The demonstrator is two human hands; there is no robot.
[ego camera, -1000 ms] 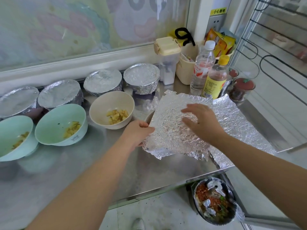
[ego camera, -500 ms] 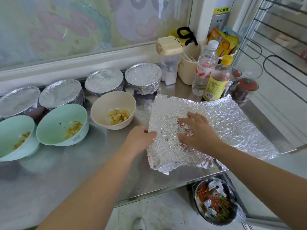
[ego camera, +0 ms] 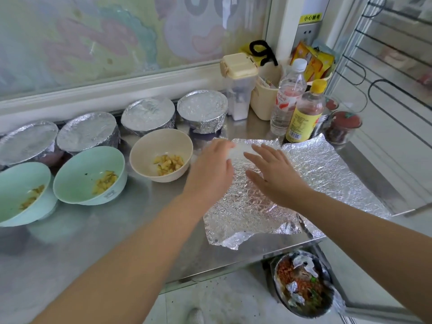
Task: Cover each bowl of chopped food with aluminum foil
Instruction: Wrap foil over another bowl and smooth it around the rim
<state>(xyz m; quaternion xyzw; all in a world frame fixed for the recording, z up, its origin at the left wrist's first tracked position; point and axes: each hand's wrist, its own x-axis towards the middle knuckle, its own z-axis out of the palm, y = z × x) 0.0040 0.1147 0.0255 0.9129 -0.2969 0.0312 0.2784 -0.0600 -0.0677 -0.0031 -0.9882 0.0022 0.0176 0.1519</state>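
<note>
A crinkled aluminum foil sheet (ego camera: 315, 174) lies spread over the right of the steel counter (ego camera: 117, 242), humped in its middle over something hidden beneath. My left hand (ego camera: 210, 171) reaches onto the foil's far left corner; its fingertips are blurred. My right hand (ego camera: 273, 176) rests flat on the foil with fingers spread. A beige bowl (ego camera: 149, 150) and two green bowls (ego camera: 77, 169) (ego camera: 14, 181) stand uncovered with chopped yellow food inside. Behind them several bowls wear foil, among them one at the right (ego camera: 202, 106) and one at the left (ego camera: 86, 129).
A lidded plastic container (ego camera: 238, 69), a beige caddy (ego camera: 264, 101), a clear bottle (ego camera: 288, 97), a yellow-capped bottle (ego camera: 304, 113) and jars (ego camera: 343, 125) crowd the back right. The counter's front edge (ego camera: 210, 272) is near. A waste bin (ego camera: 304, 284) sits on the floor.
My left hand left the foil's left edge and moved up to its far left corner. My right hand slid slightly farther along the foil, which now lies flatter.
</note>
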